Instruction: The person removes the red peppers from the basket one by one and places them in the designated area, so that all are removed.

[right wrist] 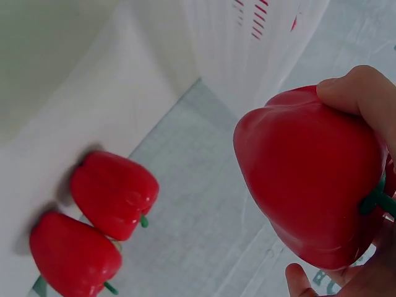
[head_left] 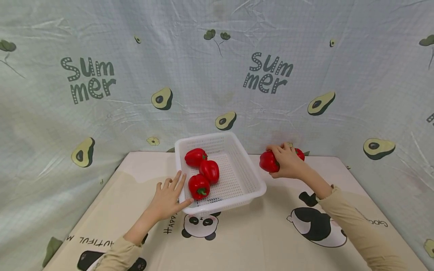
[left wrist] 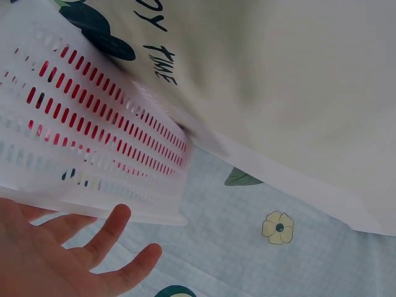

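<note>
Creased, avocado-printed sheeting (head_left: 190, 82) backs a pale worktop (head_left: 257, 237). With fingers spread wide, the left hand (head_left: 167, 198) touches the rim of a white, perforated plastic basket (head_left: 223, 206). The right hand (head_left: 288, 162) grips a glossy, lobed red pepper (head_left: 268, 162) just right of the basket, its green stem towards the palm, its long axis roughly sideways. Three more peppers (head_left: 210, 171) lie inside.

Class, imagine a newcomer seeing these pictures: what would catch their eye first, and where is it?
Probably the three red peppers clustered in the left part of the white basket. Next, likely, the right hand gripping another pepper to the basket's right, with the left hand at its left rim. Behind, printed avocados dot the pale cloth.
</note>
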### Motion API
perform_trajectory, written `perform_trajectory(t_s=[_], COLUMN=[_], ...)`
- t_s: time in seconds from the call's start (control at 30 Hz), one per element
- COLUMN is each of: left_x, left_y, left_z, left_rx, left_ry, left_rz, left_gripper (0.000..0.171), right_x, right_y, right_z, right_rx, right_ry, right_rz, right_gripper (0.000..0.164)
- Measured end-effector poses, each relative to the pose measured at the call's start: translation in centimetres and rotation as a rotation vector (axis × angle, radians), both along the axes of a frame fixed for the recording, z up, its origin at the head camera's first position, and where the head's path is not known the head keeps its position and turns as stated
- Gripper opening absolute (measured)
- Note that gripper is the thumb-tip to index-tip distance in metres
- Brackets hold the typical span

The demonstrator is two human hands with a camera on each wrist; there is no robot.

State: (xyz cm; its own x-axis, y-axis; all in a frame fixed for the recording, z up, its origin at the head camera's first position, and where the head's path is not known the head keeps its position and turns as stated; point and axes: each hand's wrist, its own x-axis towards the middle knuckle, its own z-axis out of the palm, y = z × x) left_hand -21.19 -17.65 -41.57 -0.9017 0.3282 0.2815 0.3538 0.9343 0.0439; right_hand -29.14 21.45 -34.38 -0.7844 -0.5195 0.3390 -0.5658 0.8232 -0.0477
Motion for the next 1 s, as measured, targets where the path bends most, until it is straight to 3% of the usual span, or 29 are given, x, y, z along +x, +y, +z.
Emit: perform_trajectory(t_s=[0.53, 1.0], left_x=[0.1, -0.2], left_y=[0.1, -0.1], left_z=[0.1, 0.0], left_rx=[0.009, 0.004], left_ry=[-0.005, -0.006], left_rz=[0.001, -0.003], left_gripper=[0.080, 0.080], right_x=[-0.8, -2.6], right_y=[2.9, 4.9], right_z=[-1.8, -4.1], right_rx=[0.007, 0.048], right_ry=[0.004, -0.119], right_rz=[-0.004, -0.118], right_gripper=[0.073, 0.069])
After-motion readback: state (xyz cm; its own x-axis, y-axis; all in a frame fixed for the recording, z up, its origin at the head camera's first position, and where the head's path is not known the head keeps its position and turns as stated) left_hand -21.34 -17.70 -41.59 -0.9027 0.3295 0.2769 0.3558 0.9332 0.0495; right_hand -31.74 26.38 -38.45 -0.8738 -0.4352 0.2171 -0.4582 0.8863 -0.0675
